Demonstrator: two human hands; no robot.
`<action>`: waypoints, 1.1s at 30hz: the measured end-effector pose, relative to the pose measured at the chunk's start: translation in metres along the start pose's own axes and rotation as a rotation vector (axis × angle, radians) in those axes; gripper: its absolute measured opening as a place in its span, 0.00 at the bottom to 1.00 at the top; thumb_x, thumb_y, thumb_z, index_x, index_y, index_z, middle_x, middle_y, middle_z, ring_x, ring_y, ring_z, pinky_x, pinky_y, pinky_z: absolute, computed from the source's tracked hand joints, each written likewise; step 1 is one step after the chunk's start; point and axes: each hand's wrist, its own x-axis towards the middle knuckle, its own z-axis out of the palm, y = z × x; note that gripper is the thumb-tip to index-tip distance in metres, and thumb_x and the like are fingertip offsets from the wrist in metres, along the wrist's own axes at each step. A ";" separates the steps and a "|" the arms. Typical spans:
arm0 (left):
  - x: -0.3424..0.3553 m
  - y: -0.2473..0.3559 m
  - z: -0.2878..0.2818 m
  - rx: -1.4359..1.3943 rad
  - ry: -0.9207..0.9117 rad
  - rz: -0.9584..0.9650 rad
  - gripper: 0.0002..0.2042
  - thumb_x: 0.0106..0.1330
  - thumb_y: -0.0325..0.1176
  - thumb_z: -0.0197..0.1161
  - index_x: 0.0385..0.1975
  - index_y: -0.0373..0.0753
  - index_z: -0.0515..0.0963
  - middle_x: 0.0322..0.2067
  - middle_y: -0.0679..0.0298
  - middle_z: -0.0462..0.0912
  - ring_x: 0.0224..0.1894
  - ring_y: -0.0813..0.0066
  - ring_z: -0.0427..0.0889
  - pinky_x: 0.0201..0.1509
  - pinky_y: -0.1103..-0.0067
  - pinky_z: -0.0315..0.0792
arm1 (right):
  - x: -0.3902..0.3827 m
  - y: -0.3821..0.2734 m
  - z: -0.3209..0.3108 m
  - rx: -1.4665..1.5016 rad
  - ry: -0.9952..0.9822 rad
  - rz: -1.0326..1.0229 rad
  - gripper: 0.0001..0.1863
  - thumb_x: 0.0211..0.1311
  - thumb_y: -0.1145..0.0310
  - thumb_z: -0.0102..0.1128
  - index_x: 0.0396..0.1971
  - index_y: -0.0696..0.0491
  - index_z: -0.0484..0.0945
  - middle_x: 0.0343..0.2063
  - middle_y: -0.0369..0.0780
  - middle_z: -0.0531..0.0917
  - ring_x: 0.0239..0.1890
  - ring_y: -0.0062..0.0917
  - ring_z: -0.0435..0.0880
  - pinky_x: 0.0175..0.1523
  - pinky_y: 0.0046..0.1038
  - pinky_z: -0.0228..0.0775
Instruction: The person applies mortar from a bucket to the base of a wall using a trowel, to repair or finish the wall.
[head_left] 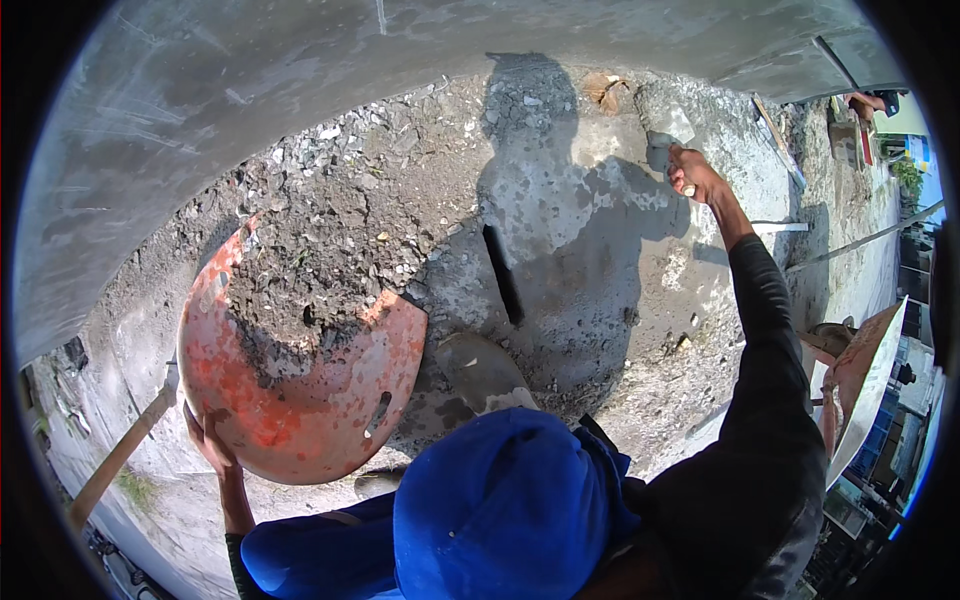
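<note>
My left hand (pixel 212 445) grips the lower left rim of a round, orange-red shallow pan (pixel 300 430), its fingers partly hidden by the rim. Grey crumbly rubble (pixel 330 250) covers the pan's upper part and runs on over the ground beyond it. Stretched out to the far right, my right hand (pixel 700 177) is closed round the handle of a trowel (pixel 675 122). The trowel's pale blade is low against the rough grey ground, close to the foot of the wall.
A smooth grey wall (pixel 300 70) curves along the far side. The concrete has a dark slot (pixel 502 275). A wooden tool handle (pixel 120 458) slants at left, a wheelbarrow (pixel 860 375) stands at right, and another person's arm (pixel 868 101) shows at far right.
</note>
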 end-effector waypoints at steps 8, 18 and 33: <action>0.001 -0.009 -0.004 0.025 0.054 -0.044 0.26 0.65 0.32 0.54 0.63 0.31 0.66 0.30 0.62 0.78 0.37 0.73 0.74 0.50 0.75 0.68 | -0.058 -0.023 0.197 -0.309 -0.220 -0.010 0.11 0.74 0.63 0.46 0.32 0.53 0.65 0.17 0.32 0.66 0.15 0.14 0.65 0.15 0.21 0.60; 0.006 0.009 0.008 -0.067 0.077 -0.041 0.25 0.62 0.31 0.58 0.60 0.32 0.70 0.41 0.60 0.79 0.38 0.72 0.75 0.47 0.75 0.72 | -0.082 -0.004 0.263 -0.283 -0.313 -0.056 0.10 0.75 0.62 0.46 0.35 0.53 0.65 0.19 0.33 0.68 0.16 0.18 0.67 0.19 0.24 0.63; 0.007 0.014 -0.001 -0.004 0.020 -0.048 0.26 0.59 0.30 0.61 0.59 0.30 0.68 0.39 0.59 0.80 0.36 0.71 0.78 0.42 0.74 0.74 | -0.179 0.064 0.343 -0.398 -0.516 -0.138 0.14 0.73 0.59 0.50 0.42 0.56 0.67 0.19 0.34 0.70 0.15 0.16 0.69 0.16 0.24 0.63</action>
